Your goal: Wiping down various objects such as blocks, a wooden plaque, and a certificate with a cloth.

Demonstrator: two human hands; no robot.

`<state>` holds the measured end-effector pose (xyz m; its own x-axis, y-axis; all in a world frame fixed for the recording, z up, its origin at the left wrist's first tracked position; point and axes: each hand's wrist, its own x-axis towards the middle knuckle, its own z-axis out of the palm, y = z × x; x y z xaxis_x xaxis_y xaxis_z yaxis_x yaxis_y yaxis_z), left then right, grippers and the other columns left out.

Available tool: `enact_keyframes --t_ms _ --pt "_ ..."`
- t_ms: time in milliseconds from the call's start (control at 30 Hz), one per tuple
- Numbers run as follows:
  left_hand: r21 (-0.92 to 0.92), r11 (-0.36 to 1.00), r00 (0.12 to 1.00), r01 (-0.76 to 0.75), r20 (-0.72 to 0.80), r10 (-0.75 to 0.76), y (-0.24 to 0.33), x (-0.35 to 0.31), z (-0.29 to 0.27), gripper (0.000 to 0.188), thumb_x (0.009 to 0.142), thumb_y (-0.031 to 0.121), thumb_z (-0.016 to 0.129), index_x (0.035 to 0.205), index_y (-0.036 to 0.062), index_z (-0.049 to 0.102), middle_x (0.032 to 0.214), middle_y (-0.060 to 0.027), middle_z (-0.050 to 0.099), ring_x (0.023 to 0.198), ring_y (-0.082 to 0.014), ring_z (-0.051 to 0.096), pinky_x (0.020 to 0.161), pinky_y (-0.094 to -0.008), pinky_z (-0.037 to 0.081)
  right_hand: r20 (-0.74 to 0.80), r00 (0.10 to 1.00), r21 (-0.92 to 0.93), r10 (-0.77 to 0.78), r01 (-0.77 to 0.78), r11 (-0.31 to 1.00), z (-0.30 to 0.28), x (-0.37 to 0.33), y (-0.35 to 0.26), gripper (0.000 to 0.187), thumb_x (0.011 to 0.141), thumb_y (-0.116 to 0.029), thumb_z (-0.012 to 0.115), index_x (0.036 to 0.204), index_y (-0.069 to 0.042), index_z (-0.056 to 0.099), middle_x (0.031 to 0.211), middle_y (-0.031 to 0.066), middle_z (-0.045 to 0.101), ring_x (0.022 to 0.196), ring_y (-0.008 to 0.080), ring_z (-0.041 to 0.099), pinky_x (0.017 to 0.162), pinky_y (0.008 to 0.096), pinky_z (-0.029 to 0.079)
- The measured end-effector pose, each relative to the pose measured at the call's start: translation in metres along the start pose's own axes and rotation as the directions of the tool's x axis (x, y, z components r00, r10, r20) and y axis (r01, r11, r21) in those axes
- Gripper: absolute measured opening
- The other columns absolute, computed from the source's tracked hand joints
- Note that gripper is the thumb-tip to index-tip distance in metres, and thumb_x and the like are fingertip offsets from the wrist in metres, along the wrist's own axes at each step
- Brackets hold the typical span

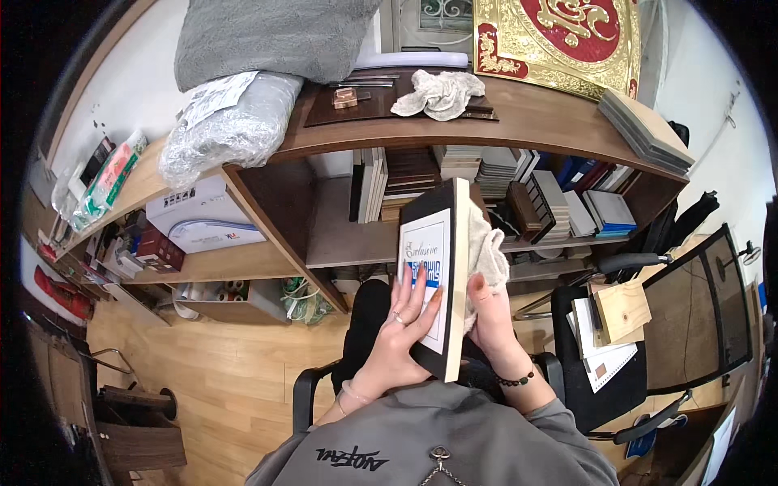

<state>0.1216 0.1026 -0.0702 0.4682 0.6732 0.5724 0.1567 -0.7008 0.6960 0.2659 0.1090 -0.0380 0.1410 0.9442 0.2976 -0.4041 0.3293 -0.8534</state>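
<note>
So the board (424, 235) here is up in front of the person's chest, well clear of the worktop (543, 117), standing steeply on a slant. It's black-bordered with a white printed front and a pale, thick edge facing right. Left hand (393, 336) is flat on the front, fingers (408, 304) a bit spread over the lower half, not curled. Right hand (493, 324) is round the other side with a bunched off-white cloth (489, 255), thumb up and the cloth pressed between that hand and the board. Can't really tell how the other right fingers sit, they're hidden.

On the worktop there's a second crumpled cloth (442, 95) lying on a dark panel (320, 112), with a small wooden block (344, 98) to its left. Plastic-wrapped bundle (235, 121) further left, ornate gold-and-red panel (559, 40) at the back right. Stacks of sample boards (494, 174) fill the shelf below, and an office chair (596, 413) on the right carries some wood pieces (622, 312).
</note>
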Motion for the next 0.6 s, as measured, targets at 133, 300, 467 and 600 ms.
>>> enact_keyframes --t_ms 133,300,467,600 --pt "0.504 0.860 0.980 -0.078 0.197 -0.026 0.005 0.002 -0.012 0.091 0.062 0.031 0.080 0.134 0.0001 0.034 0.144 -0.0259 0.018 0.135 -0.0377 0.012 0.107 -0.0492 0.014 0.053 0.977 0.043 0.204 -0.207 0.977 -0.021 -0.001 -0.002 0.056 0.082 -0.008 0.061 0.131 0.000 0.036 0.119 0.0129 0.053 0.106 0.0189 0.054 0.090 0.0312 0.044" --pt "0.182 0.959 0.976 0.217 -0.069 -0.208 0.020 0.018 -0.028 0.086 0.068 0.029 0.076 0.134 -0.0029 0.032 0.142 -0.0272 0.021 0.135 -0.0386 0.013 0.107 -0.0494 0.015 -0.074 0.938 0.132 0.338 -0.327 0.936 -0.054 -0.005 0.009 0.055 0.078 -0.003 0.063 0.128 -0.001 0.040 0.113 0.0120 0.057 0.100 0.0187 0.057 0.086 0.0322 0.047" --pt "-0.701 0.616 0.813 0.360 -0.088 -0.576 -0.056 -0.007 -0.028 0.065 0.079 0.024 0.067 0.130 -0.0041 0.037 0.136 -0.0231 0.035 0.128 -0.0346 0.032 0.104 -0.0428 0.029 -0.104 0.892 0.155 0.439 -0.422 0.893 -0.066 -0.021 0.033 0.056 0.078 -0.006 0.066 0.128 0.000 0.040 0.113 0.0124 0.057 0.100 0.0210 0.058 0.087 0.0331 0.047" --pt "-0.901 -0.204 0.579 0.383 0.406 -0.707 -0.080 -0.015 -0.031 0.050 0.086 0.017 0.058 0.125 -0.0062 0.040 0.123 -0.0197 0.050 0.111 -0.0279 0.051 0.096 -0.0404 0.041 -0.225 0.874 0.174 0.431 -0.399 0.900 -0.076 -0.017 0.051 0.054 0.079 -0.007 0.064 0.127 0.000 0.041 0.114 0.0129 0.056 0.102 0.0224 0.057 0.088 0.0339 0.047"
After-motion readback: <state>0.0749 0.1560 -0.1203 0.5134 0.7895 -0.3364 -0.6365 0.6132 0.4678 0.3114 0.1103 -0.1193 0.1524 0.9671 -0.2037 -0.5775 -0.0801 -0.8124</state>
